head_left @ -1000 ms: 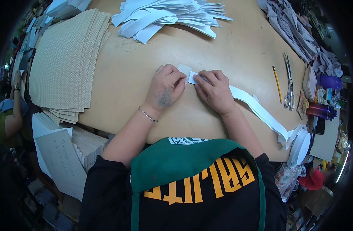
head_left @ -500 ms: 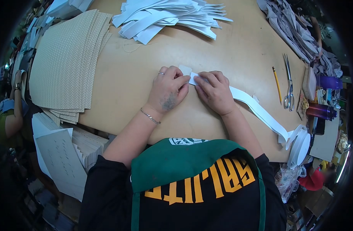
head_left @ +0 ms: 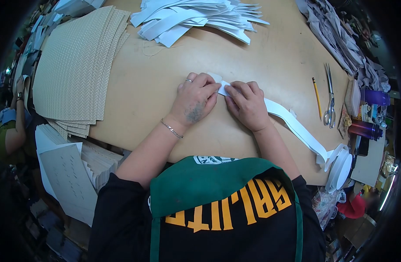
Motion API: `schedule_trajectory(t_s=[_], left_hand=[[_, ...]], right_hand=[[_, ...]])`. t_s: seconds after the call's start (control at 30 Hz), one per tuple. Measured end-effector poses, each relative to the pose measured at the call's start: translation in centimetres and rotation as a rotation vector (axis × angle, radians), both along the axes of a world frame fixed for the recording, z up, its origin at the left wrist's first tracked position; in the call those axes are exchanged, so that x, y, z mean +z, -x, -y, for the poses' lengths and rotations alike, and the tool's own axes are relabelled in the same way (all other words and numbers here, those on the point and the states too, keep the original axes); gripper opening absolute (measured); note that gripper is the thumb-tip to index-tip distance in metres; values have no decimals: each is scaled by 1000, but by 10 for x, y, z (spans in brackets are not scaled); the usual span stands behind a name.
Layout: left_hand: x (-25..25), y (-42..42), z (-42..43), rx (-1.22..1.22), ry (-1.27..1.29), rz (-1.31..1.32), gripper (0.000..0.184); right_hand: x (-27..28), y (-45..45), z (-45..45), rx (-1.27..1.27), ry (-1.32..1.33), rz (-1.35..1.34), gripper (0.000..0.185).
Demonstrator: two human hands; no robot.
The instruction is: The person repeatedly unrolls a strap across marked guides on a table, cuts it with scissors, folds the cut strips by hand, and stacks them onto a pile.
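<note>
In the middle of the table, my left hand (head_left: 194,98) has its fingers pinched at the edge of a small pale piece (head_left: 215,77). Close beside it, my right hand (head_left: 247,105) is closed on the end of a white strip (head_left: 293,124), pressing it to the tabletop. The strip's end touches or overlaps the pale piece; which of these, I cannot tell. From under my right hand the strip runs right to a loose white roll (head_left: 340,168) at the table edge. My fingertips hide part of the join.
A stack of woven-textured sheets (head_left: 71,65) lies left on the table (head_left: 161,126). White cut strips (head_left: 196,19) are heaped at the back. A pencil (head_left: 317,98) and scissors (head_left: 329,96) lie right, near a purple bottle (head_left: 365,129). Grey fabric (head_left: 329,35) is at back right.
Both hands have shifted very slightly with the view and stay pinched at the same pieces. The strip and roll lie much as before.
</note>
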State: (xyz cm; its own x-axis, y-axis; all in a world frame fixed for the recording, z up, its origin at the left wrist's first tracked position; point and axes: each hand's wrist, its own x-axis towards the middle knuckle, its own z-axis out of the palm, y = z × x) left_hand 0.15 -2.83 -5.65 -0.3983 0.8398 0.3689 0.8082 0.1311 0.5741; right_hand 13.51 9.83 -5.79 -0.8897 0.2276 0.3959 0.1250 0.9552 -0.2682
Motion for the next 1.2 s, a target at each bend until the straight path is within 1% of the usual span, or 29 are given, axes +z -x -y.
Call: schedule_trajectory(t_s=[0.03,0.23,0.33,0.73,1.2], left_hand=[[1,-2,0,26,-7,2,22],[-1,-1,-1,0,35,-30,25],[2,-2,-1,12,82,13,24],[-2,1,-4,46,50,91,23],[-1,-1,-5,33,54,41,22]], right_hand=[[0,0,0,1,-6,-7,29],[1,0,-1,26,-12,-53,29],[2,0,-1,8,0,-48,29],[1,1,-4,27,52,-37,27],[2,1,-3,33,42,-54,28]])
